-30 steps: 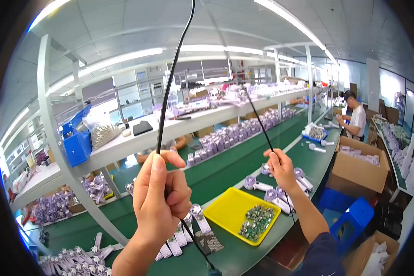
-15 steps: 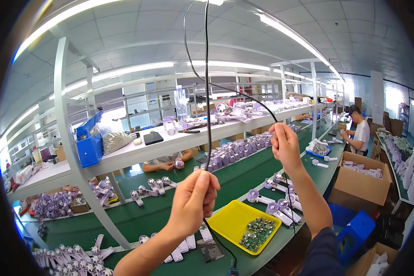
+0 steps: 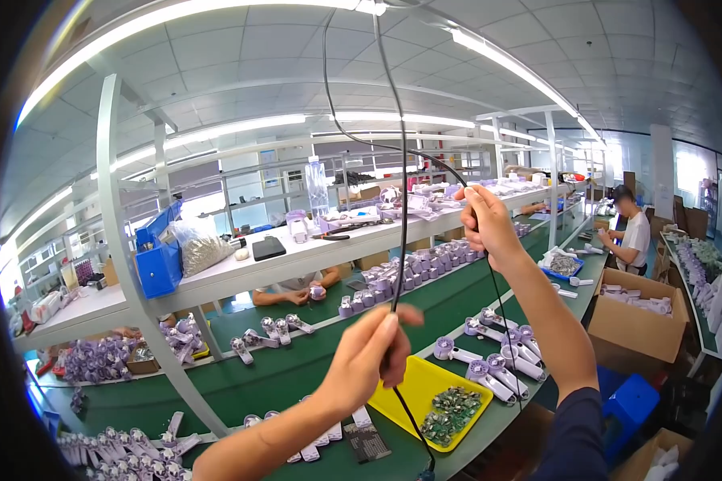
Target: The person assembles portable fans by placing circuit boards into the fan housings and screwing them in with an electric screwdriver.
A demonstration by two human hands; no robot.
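A black cable (image 3: 403, 200) hangs from overhead and loops in front of me. My left hand (image 3: 365, 353) is closed around its straight length, low over the bench, its fingers slightly blurred. Higher and to the right, my right hand (image 3: 489, 224) grips the looped part, and a thin end dangles below it. Under my hands sits a yellow tray (image 3: 401, 378) with a heap of small green circuit boards (image 3: 451, 413). White-and-purple handheld fan bodies (image 3: 489, 373) lie to the tray's right. A dark flat panel (image 3: 366, 442) rests to its left.
A white shelf (image 3: 297, 255) on metal posts runs across the bench, carrying a blue bin (image 3: 159, 268) and a bag of small parts (image 3: 204, 248). A cardboard box (image 3: 638, 317) stands at right, near a seated person (image 3: 635, 236). Another person's hands (image 3: 305, 295) work beyond the shelf.
My left hand has moved right, drawing the straight cable length rightward. My right hand has risen and shifted slightly left, still gripping the cable. The view has shifted slightly.
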